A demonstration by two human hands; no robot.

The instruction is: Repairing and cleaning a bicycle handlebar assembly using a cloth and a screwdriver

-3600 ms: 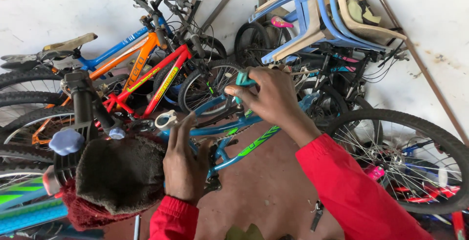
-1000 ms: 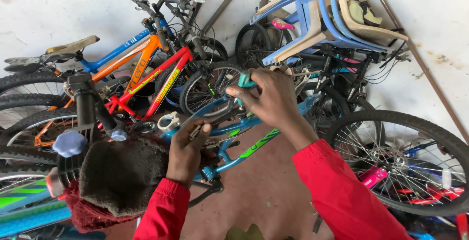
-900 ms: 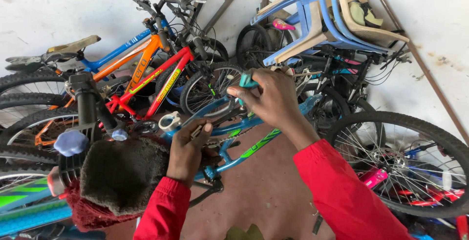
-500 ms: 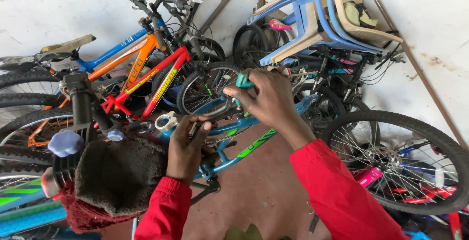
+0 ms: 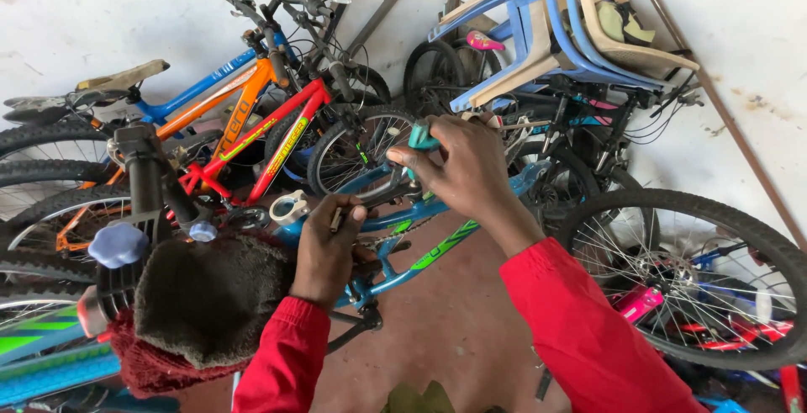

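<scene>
Both arms reached forward from bottom of view, red sleeves to wrists. Left hand (image 5: 329, 249) sat lower and nearer, back of hand up, fingers (image 5: 346, 211) curled tight in closed grip, thumb side toward right. Right hand (image 5: 458, 165) sat higher and farther out, wrist bent, fingers bunched in pinching grip at fingertips (image 5: 402, 158). Hands near each other, not touching. Right forearm angled up-left from lower right.

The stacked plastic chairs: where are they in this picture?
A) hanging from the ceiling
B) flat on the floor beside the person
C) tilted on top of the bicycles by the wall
C: the stacked plastic chairs rest tilted on the bicycles by the wall.
</scene>
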